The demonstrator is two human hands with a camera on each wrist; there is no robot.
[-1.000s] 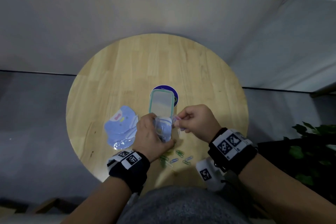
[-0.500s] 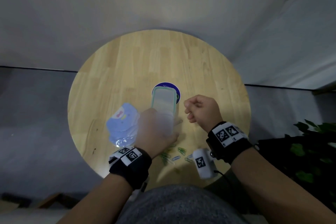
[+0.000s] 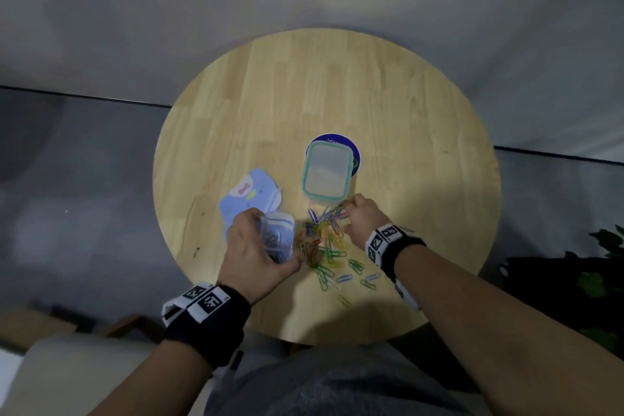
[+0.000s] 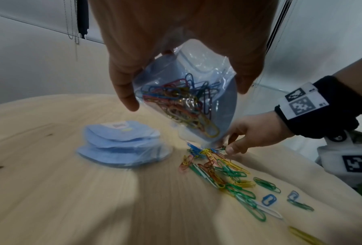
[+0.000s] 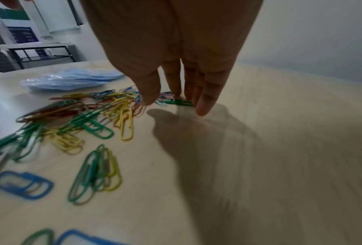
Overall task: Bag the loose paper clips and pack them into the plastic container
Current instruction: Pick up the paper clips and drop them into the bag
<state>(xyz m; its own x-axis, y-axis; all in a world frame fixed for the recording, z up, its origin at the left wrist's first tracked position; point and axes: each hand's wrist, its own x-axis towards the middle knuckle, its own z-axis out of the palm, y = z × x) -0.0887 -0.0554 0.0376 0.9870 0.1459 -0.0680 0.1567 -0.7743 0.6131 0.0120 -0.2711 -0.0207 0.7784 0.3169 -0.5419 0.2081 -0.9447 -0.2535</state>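
The left hand [image 4: 176, 49] grips a clear plastic bag [image 4: 188, 99] partly filled with clips. The right hand [image 3: 359, 216], fingers straight, touches the loose coloured paper clips [image 3: 329, 246] on the round wooden table [image 3: 405, 145].

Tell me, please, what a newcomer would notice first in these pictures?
First, the bright loose paper clips spread over the near part of the round wooden table, between the hands. Next, the left hand gripping a clear bag partly filled with clips, while the right hand reaches into the pile. Behind the pile stands a lidded plastic container.
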